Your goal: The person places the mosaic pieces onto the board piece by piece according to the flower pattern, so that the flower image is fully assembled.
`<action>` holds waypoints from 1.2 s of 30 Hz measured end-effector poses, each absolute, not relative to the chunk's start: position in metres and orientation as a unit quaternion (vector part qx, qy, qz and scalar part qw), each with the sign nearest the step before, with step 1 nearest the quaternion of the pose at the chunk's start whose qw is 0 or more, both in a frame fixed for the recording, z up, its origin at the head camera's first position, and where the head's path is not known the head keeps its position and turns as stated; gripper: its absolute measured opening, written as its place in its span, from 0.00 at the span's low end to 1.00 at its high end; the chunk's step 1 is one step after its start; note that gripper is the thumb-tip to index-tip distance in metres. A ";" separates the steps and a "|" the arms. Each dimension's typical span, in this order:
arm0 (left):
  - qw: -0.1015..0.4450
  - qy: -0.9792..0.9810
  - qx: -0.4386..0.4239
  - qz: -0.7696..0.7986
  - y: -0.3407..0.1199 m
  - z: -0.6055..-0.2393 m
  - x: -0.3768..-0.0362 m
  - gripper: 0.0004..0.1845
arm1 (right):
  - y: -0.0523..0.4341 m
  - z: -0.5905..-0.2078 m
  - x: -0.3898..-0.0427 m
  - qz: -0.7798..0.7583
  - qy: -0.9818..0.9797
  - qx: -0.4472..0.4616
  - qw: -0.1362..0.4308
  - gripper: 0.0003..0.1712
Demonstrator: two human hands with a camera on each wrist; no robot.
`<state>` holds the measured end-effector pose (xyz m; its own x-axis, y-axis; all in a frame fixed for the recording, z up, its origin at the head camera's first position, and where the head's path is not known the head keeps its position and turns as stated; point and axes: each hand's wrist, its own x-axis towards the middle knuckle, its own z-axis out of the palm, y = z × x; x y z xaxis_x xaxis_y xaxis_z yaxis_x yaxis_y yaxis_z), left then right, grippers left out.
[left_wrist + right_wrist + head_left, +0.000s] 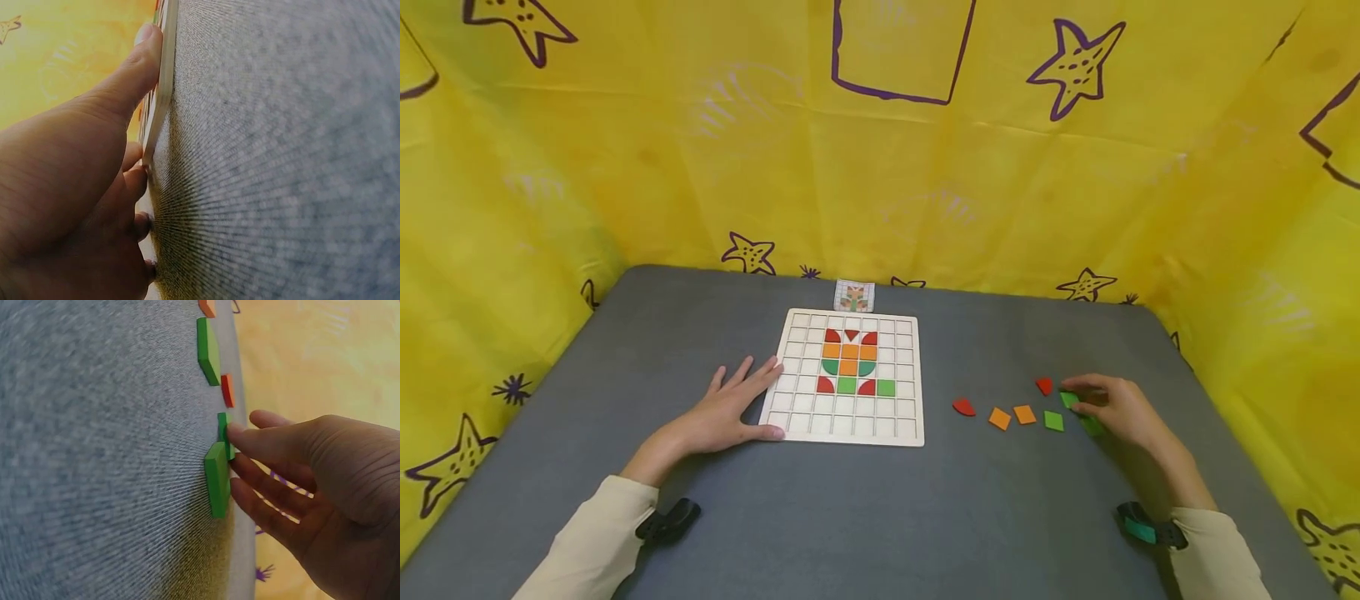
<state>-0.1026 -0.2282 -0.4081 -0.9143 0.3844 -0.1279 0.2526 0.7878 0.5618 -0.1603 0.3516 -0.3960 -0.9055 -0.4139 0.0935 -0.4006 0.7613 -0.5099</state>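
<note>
the right hand rests on the grey table at the right, its fingers fairly straight, with the fingertips touching a small green piece; nothing is curled round it or lifted. a second green piece lies just under the palm on the near side, and the right wrist view shows it flat on the cloth beside the fingers. a third green square sits just left of the hand, then two orange squares side by side, and a red quarter-round piece furthest left. a red triangle lies just beyond the touched green piece.

left of these loose pieces, in the middle of the table, lies the wooden grid board, with red, orange and green pieces set in its centre cells and one green square to their right. the left hand lies flat and spread against the board's left edge, thumb pressed along its near-left corner, gripping nothing.

a small pattern card stands at the far edge of the table, just behind the board. yellow cloth with purple stars closes in the scene on three sides.
</note>
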 end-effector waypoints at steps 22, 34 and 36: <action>0.120 0.937 0.170 0.281 -0.225 -0.410 -0.103 0.55 | 0.349 -0.389 -0.161 -0.271 0.945 -0.183 -0.004 0.16; 0.121 0.938 0.169 0.277 -0.226 -0.409 -0.104 0.55 | 0.311 -0.383 -0.177 -0.285 0.933 -0.222 -0.013 0.15; 0.122 0.938 0.167 0.279 -0.227 -0.409 -0.104 0.55 | 0.302 -0.384 -0.181 -0.292 0.928 -0.233 -0.010 0.15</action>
<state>-0.1041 -0.2265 -0.4092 -0.9142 0.3816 -0.1365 0.2453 0.7890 0.5633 -0.1808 0.3021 -0.3837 -0.8916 -0.4259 0.1535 -0.4370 0.7212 -0.5375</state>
